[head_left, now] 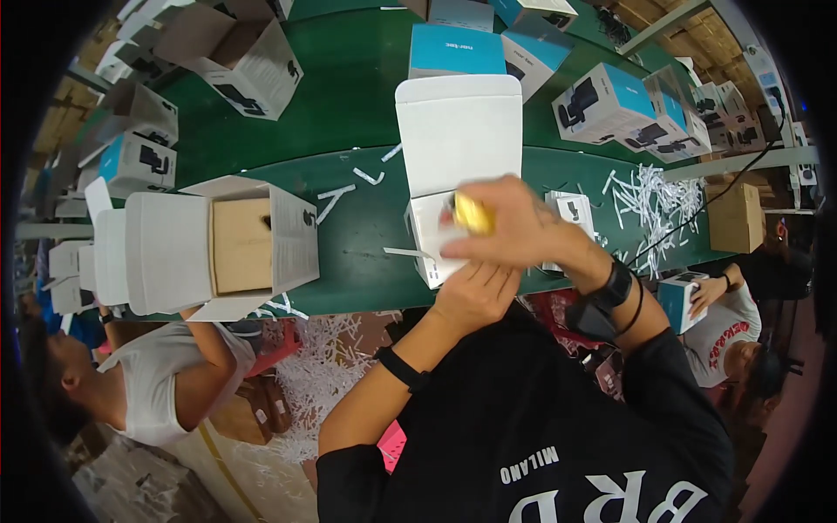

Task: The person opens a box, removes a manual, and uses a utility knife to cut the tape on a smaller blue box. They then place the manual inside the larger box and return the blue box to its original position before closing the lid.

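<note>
In front of me stands a small white box [425, 231], its lid [459, 131] raised and tipped away from me. My right hand [510, 222] is closed around a shiny yellow object [473, 213] above the box; motion smears it, so its kind is unclear. Just below, my left hand [479, 295] has its fingers curled at the box's near right edge, partly under the right hand. A thin white paper strip [408, 253] sticks out across the box's left side. Behind the hands, most of the box's inside is hidden.
At left an open white carton [295, 235] holds a brown cardboard insert [241, 247]. Blue-and-white boxes [458, 52] line the far side of the green table [357, 253]. Shredded paper [658, 205] lies at right. One person [166, 383] works at left, another [728, 322] holds a box at right.
</note>
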The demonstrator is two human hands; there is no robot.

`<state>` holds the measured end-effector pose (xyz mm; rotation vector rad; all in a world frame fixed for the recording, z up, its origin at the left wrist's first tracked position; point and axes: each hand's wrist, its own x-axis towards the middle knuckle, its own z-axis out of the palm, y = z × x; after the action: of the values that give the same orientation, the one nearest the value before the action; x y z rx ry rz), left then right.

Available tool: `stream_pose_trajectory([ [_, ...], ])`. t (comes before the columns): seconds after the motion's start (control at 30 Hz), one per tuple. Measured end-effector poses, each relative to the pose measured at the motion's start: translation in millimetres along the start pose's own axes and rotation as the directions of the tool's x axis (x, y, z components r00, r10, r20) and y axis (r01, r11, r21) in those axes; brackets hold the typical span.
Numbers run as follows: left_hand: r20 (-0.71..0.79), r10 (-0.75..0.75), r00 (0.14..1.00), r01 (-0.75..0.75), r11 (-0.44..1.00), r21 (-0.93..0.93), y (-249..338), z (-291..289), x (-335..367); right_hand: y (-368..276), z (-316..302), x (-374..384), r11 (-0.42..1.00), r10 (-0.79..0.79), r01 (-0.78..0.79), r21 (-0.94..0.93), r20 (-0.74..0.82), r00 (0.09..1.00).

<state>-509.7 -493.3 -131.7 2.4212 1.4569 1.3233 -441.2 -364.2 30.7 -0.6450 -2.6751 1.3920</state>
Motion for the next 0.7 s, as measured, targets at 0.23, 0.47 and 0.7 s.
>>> stream_pose_trajectory([
  [0.23,0.198,0.145,0.969,-0.172,0.976,0.131,13.4,-38.6,34.9,12.9,-11.6,-39.4,0.985,-0.002,0.034,0.171,-0.189,0.982],
  [0.47,0.164,0.046,0.985,-0.034,0.996,-0.077,29.4,-31.4,58.3,146.5,-113.9,-84.9,0.828,0.553,-0.359,0.432,-0.516,0.654],
  [0.7,0.413,-0.568,0.712,0.626,0.249,-0.739,24.3,-75.2,85.9,44.8,-61.6,-98.2,0.943,0.141,0.001,0.332,-0.402,0.905],
])
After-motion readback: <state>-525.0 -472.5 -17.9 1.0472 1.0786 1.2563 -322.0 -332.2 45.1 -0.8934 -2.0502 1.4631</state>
